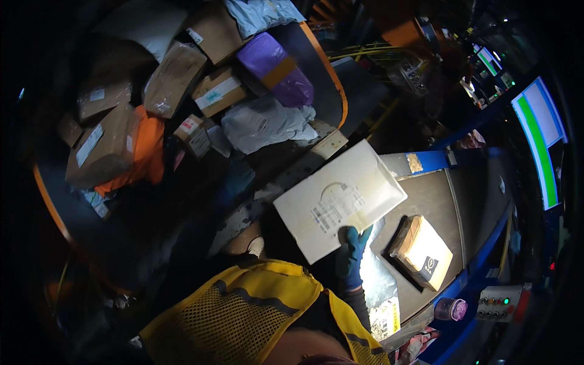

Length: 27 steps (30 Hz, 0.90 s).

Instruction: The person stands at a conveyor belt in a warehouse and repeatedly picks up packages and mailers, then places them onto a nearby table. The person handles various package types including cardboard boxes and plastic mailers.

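A flat white box [340, 200] with a printed label is held tilted in front of me. My right hand [351, 251], in a blue-green glove, grips its lower edge. Left of the box, in deep shadow, a dim blue shape [237, 180] seems to be my gloved left hand; its fingers cannot be made out. Under my right forearm lies a silvery plastic mailer [376, 278] with a yellow-edged label. A taped brown carton [424, 253] with a dark printed square rests on the grey belt [431, 196] to the right.
An orange-rimmed bin [319, 50] at upper left is piled with cartons, a purple parcel [278, 68], a white plastic parcel [267, 123] and an orange bag [150, 150]. A button box [499, 303], a pink-lidded jar [449, 309] and a lit screen [540, 141] stand at right.
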### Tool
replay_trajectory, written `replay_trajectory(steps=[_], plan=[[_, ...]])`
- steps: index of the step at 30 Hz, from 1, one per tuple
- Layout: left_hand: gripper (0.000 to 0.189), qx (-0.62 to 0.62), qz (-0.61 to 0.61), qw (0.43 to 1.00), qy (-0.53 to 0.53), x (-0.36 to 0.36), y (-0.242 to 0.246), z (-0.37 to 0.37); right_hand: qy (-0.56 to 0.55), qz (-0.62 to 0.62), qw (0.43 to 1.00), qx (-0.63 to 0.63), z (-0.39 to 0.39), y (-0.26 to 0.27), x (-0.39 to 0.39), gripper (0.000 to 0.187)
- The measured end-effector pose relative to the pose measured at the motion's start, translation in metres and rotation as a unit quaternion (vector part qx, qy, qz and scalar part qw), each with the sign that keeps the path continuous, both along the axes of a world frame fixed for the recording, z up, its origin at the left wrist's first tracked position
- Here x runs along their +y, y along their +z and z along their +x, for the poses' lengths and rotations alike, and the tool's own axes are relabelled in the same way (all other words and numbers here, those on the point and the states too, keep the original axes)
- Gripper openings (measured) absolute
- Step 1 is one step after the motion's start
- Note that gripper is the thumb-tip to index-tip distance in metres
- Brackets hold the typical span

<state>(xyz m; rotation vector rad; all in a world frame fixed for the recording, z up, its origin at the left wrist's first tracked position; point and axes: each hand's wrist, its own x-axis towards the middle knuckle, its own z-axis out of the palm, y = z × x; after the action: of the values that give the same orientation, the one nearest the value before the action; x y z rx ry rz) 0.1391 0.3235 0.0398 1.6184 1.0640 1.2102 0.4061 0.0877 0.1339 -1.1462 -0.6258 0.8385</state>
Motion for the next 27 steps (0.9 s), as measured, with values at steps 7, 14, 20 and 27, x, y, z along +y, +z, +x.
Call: replay_trajectory(steps=[7, 14, 20, 27], plan=[[0.054, 0.286, -0.024, 0.957, 0.03, 0.158, -0.12, 0.036, 0.033, 0.079, 0.99, 0.112, 0.013, -0.095, -0.065, 0.067], [0.057, 0.317, -0.102, 0.943, 0.024, 0.203, -0.164, 0.022, 0.032, 0.015, 0.994, 0.108, 0.018, -0.06, -0.059, 0.069], [0.048, -0.306, -0.295, 0.905, -0.013, 0.074, -0.006, 0.08, 0.013, -0.015, 0.988, 0.154, 0.033, -0.082, -0.079, 0.084], [0.055, -0.231, -0.345, 0.907, -0.07, -0.137, 0.006, 0.06, 0.035, 0.037, 0.995, 0.08, 0.04, -0.073, -0.069, 0.081]])
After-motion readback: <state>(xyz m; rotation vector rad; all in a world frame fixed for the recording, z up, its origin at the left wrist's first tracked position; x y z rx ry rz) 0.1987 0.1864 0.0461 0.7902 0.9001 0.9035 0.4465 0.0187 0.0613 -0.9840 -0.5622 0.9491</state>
